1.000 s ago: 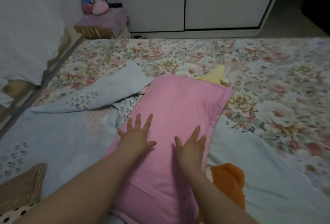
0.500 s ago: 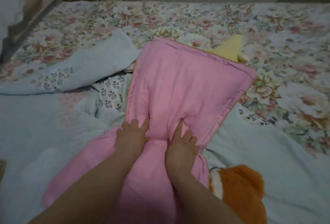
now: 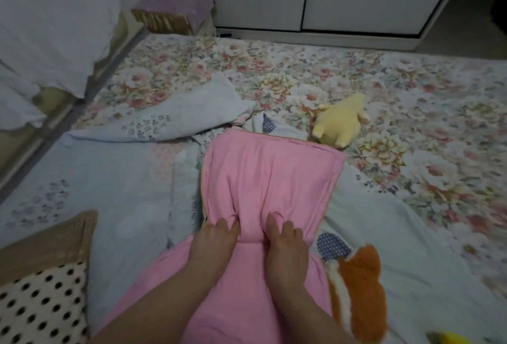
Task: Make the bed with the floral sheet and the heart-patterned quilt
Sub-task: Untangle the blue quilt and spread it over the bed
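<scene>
Polka-dot pillow [image 3: 41, 302] at my near left, by quilt edge. Heart-patterned quilt [image 3: 109, 179] crumpled, corner folded back, not yet spread: main job left. My left hand [image 3: 214, 242] digs curled fingers into pink pillow [image 3: 271, 173], bunching its cover; my right hand [image 3: 285, 245] grips same, just beside. Orange plush [image 3: 359, 275] and yellow plush [image 3: 340, 121] lie on bed; I judge they need clearing. Floral sheet [image 3: 411, 96] lies flat at far right, looks done.

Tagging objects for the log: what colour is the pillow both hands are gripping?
The pillow is plain pink, no pattern; head view shows it best.
</scene>
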